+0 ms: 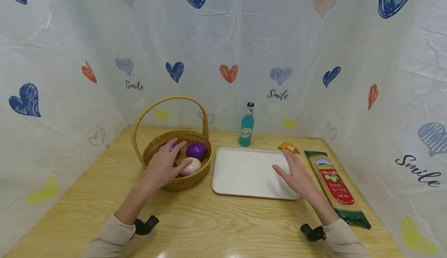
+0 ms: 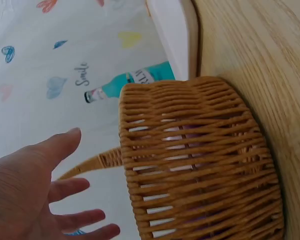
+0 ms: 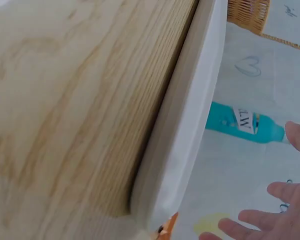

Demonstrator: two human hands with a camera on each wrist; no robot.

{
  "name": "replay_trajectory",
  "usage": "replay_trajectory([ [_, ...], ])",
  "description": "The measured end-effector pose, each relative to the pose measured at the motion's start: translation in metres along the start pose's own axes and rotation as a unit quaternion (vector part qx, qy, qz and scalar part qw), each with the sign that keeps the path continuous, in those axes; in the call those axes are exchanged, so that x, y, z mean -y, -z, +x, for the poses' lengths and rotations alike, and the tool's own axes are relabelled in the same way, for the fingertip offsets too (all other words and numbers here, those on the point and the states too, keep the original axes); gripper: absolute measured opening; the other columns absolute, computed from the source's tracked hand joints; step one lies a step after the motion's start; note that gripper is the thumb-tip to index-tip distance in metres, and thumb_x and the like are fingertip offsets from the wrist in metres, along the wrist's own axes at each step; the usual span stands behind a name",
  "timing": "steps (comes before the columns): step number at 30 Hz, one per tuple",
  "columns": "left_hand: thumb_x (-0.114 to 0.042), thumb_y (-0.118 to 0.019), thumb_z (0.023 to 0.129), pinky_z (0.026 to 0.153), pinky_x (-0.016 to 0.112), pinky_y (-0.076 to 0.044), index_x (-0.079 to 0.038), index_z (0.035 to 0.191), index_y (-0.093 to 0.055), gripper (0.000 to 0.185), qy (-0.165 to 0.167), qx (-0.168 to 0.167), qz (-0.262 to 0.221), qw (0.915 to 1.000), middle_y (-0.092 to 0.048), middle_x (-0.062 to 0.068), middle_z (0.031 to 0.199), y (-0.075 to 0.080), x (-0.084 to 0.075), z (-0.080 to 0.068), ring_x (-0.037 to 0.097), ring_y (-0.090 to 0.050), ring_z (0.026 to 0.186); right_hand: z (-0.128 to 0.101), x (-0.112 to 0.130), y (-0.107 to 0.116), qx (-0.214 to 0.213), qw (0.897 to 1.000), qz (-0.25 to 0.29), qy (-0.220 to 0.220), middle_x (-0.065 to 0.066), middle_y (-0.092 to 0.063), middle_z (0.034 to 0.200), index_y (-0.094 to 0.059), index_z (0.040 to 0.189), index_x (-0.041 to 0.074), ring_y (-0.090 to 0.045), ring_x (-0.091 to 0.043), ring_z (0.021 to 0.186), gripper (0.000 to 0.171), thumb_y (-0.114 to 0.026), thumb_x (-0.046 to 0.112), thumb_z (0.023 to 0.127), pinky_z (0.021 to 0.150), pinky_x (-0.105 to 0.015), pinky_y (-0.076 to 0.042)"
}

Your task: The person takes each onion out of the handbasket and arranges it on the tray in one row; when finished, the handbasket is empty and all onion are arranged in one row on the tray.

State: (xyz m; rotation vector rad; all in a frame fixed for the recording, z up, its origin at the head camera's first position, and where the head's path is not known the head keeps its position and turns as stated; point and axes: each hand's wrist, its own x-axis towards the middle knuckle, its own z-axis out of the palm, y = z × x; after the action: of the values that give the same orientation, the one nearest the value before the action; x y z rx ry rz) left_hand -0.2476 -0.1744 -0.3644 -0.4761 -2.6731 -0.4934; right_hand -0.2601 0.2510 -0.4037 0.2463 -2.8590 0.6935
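Note:
My left hand (image 1: 162, 168) is held over the wicker basket (image 1: 186, 183), fingers spread and slightly bent, nothing in its grip. Inside the basket lie several glossy purple round things, one (image 1: 197, 150) at the right and others partly hidden by the hand. A whitish round thing (image 1: 192, 167) sits at the front, overlapped by my left thumb in the head view. In the left wrist view the fingers stand apart above the basket's rim. My right hand (image 1: 298, 178), fingers extended and holding nothing, is above the right end of the white rectangular tray (image 1: 246, 172).
Behind the tray stands a teal bottle (image 1: 246, 128). A small orange packet (image 1: 289, 147) lies by the tray's far right corner. Along the table's right side lies a long Olivoila bag (image 1: 335, 186). The basket's tall handle (image 1: 167, 99) arches upward. A heart-printed curtain (image 1: 227, 37) surrounds the table.

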Motion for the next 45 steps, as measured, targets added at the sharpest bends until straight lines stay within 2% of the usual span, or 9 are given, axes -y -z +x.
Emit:
replay_trajectory([
  [6,-0.037,-0.071,0.090,0.092,0.062,-0.050,-0.003,0.135,-0.056,0.059,-0.006,-0.025,-0.026,0.9993,-0.047,0.028,0.143,0.004,0.008,-0.006,0.050,-0.050,0.126,-0.005,-0.017,0.002,0.003,0.999,0.042,-0.006,-0.033,-0.026,0.155,-0.022,0.154,0.000,-0.025,-0.052,0.141,0.077,-0.047,0.050,0.100,0.109,-0.070,-0.026],
  [10,-0.030,-0.073,0.088,0.092,0.061,-0.050,-0.001,0.133,-0.057,0.055,-0.004,-0.031,-0.049,0.9983,-0.048,0.029,0.140,0.005,0.014,-0.008,0.049,-0.052,0.123,-0.008,-0.028,0.004,0.010,0.998,0.067,-0.019,-0.037,-0.026,0.152,-0.021,0.153,-0.003,-0.037,-0.055,0.133,0.077,-0.046,0.048,0.101,0.104,-0.068,-0.036],
  [13,-0.028,-0.074,0.088,0.092,0.060,-0.050,0.000,0.132,-0.057,0.055,0.000,-0.028,-0.055,0.9981,-0.049,0.029,0.139,0.006,0.018,-0.008,0.049,-0.052,0.122,-0.010,-0.035,0.004,0.018,0.995,0.085,-0.040,-0.037,-0.028,0.151,-0.020,0.154,-0.002,-0.050,-0.053,0.123,0.077,-0.045,0.049,0.101,0.095,-0.061,-0.047],
  [18,-0.027,-0.076,0.086,0.091,0.061,-0.051,0.002,0.132,-0.056,0.057,0.001,-0.021,-0.053,0.9984,-0.049,0.031,0.137,0.008,0.025,-0.007,0.050,-0.054,0.119,-0.013,-0.044,0.004,0.038,0.990,0.112,-0.073,-0.039,-0.033,0.147,-0.017,0.155,0.001,-0.051,-0.056,0.121,0.077,-0.045,0.049,0.101,0.093,-0.060,-0.050],
  [25,-0.024,-0.075,0.086,0.093,0.062,-0.049,0.005,0.132,-0.054,0.058,0.006,0.002,-0.057,0.9984,-0.049,0.033,0.135,0.010,0.030,-0.004,0.051,-0.055,0.118,-0.017,-0.053,0.003,0.054,0.988,0.119,-0.080,-0.039,-0.043,0.139,-0.014,0.156,0.003,-0.050,-0.055,0.123,0.076,-0.043,0.048,0.102,0.094,-0.060,-0.049],
  [30,-0.023,-0.075,0.087,0.093,0.061,-0.048,0.005,0.132,-0.054,0.057,0.008,0.021,-0.055,0.9983,-0.052,0.031,0.131,0.011,0.032,-0.007,0.049,-0.055,0.117,-0.020,-0.058,0.001,0.075,0.980,0.164,-0.082,-0.038,-0.047,0.134,-0.016,0.155,0.002,-0.059,-0.049,0.114,0.066,-0.048,0.030,0.104,0.079,-0.045,-0.058],
  [34,-0.021,-0.074,0.087,0.093,0.061,-0.048,0.003,0.133,-0.054,0.056,0.010,0.042,-0.062,0.9972,-0.054,0.030,0.129,0.013,0.034,-0.009,0.049,-0.054,0.117,-0.021,-0.060,0.001,0.097,0.972,0.194,-0.088,-0.038,-0.048,0.132,-0.019,0.154,0.001,-0.064,-0.034,0.100,0.060,-0.049,0.013,0.103,0.068,-0.033,-0.056],
  [39,-0.021,-0.076,0.085,0.096,0.063,-0.046,0.000,0.133,-0.055,0.056,0.009,0.070,-0.065,0.9954,-0.055,0.030,0.131,0.013,0.038,-0.006,0.049,-0.052,0.120,-0.018,-0.063,0.005,0.117,0.969,0.207,-0.073,-0.036,-0.050,0.124,-0.023,0.152,-0.002,-0.062,-0.026,0.090,0.059,-0.050,0.003,0.100,0.064,-0.032,-0.055],
  [45,-0.020,-0.079,0.083,0.096,0.061,-0.046,0.000,0.128,-0.060,0.053,-0.017,0.088,-0.069,0.9936,-0.059,0.027,0.127,0.012,0.041,0.000,0.047,-0.054,0.120,-0.013,-0.066,0.006,0.131,0.967,0.207,-0.070,-0.034,-0.052,0.122,-0.029,0.150,-0.002,-0.060,-0.025,0.091,0.058,-0.052,-0.002,0.097,0.064,-0.031,-0.055],
])
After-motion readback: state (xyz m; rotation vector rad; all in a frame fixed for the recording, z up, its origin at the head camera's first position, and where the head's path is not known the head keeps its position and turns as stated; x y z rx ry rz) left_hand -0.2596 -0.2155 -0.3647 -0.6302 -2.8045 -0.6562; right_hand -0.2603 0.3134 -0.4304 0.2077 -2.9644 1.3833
